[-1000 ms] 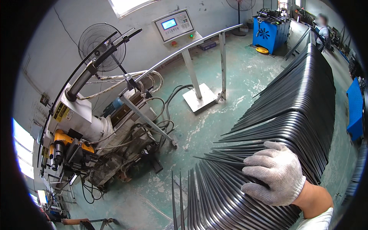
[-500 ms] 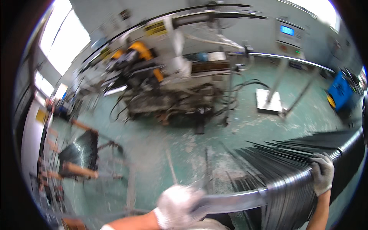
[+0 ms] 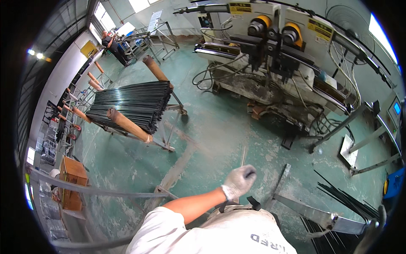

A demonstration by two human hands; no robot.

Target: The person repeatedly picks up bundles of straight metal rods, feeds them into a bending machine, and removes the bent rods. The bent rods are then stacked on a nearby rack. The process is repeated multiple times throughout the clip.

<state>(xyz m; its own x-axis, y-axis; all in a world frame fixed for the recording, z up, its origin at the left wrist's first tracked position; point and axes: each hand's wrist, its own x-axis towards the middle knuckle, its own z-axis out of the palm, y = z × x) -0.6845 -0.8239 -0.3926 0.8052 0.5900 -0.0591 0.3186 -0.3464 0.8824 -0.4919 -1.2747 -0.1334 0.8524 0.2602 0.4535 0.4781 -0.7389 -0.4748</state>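
My left hand [image 3: 240, 182], in a whitish knitted work glove, is held in front of my torso above the green floor. Its fingers are curled into a loose fist, with a dark patch at the curled end and no object visible in it. My right hand is out of view. Toward the lower right, a flat grey metal bar [image 3: 302, 208] runs to a rack holding long thin black strips [image 3: 344, 194]; the picture edge cuts off most of them.
A wheeled rack [image 3: 167, 146] with brown padded posts [image 3: 129, 125] carries a stack of dark strips [image 3: 129, 101] at left. A machine [image 3: 253, 80] with trailing cables stands ahead. A wooden box [image 3: 72, 184] and curved metal bar [image 3: 99, 189] lie left. Another person [image 3: 114, 47] stands far back.
My view has swung left, bringing the loaded rack and machine more fully into sight. My right hand, earlier on the black strips, has left the picture. My left hand is now away from the flat bar.
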